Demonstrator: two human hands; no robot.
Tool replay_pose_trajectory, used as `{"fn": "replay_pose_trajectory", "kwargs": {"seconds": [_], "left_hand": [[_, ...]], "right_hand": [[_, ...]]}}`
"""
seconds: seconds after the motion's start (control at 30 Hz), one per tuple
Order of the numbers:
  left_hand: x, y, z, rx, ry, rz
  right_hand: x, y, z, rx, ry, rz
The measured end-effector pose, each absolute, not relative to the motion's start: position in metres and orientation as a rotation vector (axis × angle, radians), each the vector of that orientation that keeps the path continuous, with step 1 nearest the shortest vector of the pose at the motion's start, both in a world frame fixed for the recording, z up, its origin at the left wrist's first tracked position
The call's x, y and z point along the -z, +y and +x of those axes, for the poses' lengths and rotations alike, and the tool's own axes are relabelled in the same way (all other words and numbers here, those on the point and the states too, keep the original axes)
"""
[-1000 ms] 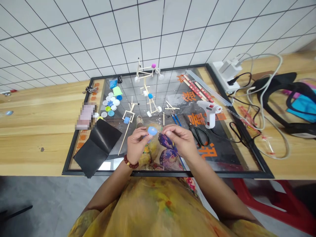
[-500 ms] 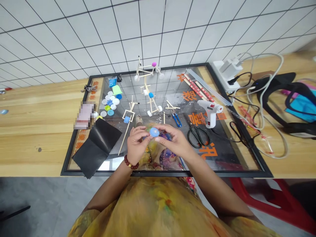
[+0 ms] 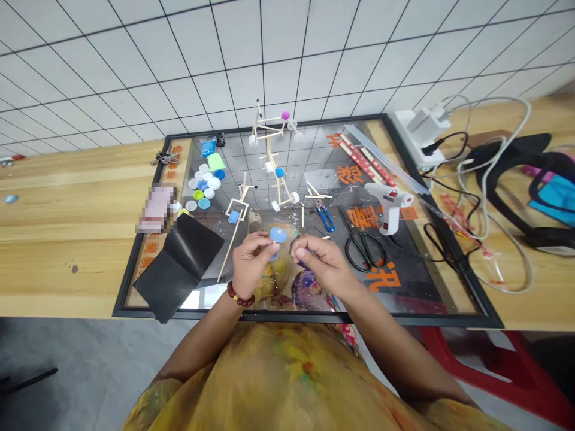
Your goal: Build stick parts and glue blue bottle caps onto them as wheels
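Note:
A round blue cap (image 3: pixel 278 234) is pinched between the thumb and fingers of my left hand (image 3: pixel 250 257), above the glass mat near its front edge. Just to the right, my right hand (image 3: pixel 324 261) is apart from the cap, its thumb and fingers pressed together; whatever lies between them is too small to make out. Beyond my hands stands a stick figure of pale sticks with a blue cap (image 3: pixel 279 172) on it. A smaller stick frame with a blue piece (image 3: pixel 233 216) lies to the left of it.
Several loose caps (image 3: pixel 207 184) and black sheets (image 3: pixel 179 266) lie on the left. Toward the right are blue-handled pliers (image 3: pixel 324 216), black scissors (image 3: pixel 365 246), a white glue gun (image 3: pixel 390 205) and red-patterned sticks (image 3: pixel 366 158). A power strip (image 3: pixel 415 140) with cables stands beyond.
My right hand has let go of the blue cap and moved slightly right. The cap stays in my left hand, tilted differently. The whole view has shifted a little.

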State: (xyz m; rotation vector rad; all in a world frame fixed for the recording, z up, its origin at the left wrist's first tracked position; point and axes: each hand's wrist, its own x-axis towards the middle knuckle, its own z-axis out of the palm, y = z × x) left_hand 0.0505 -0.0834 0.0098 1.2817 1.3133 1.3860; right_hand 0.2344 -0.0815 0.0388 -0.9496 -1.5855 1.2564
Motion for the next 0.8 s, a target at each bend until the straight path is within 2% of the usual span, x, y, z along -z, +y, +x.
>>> {"fn": "replay_pose_trajectory", "kwargs": {"seconds": [0.13,0.23,0.33,0.53,0.8], "left_hand": [[-0.009,-0.083,0.049,-1.399,1.342,1.298],[-0.008,-0.082,0.048,-1.418,1.411,1.437],[-0.007,-0.081,0.047,-1.436,1.453,1.518],[-0.005,-0.081,0.045,-1.450,1.417,1.459],[-0.006,-0.083,0.047,-1.408,1.351,1.448]], "right_hand": [[-0.029,-0.078,0.227,-1.268,-1.267,-1.103],[-0.029,-0.076,0.220,-1.251,-1.262,-1.140],[-0.032,-0.076,0.218,-1.265,-1.257,-1.104],[-0.026,-0.071,0.232,-1.386,-0.894,-0.974],[-0.030,-0.071,0.231,-1.011,-1.453,-1.065]]}}
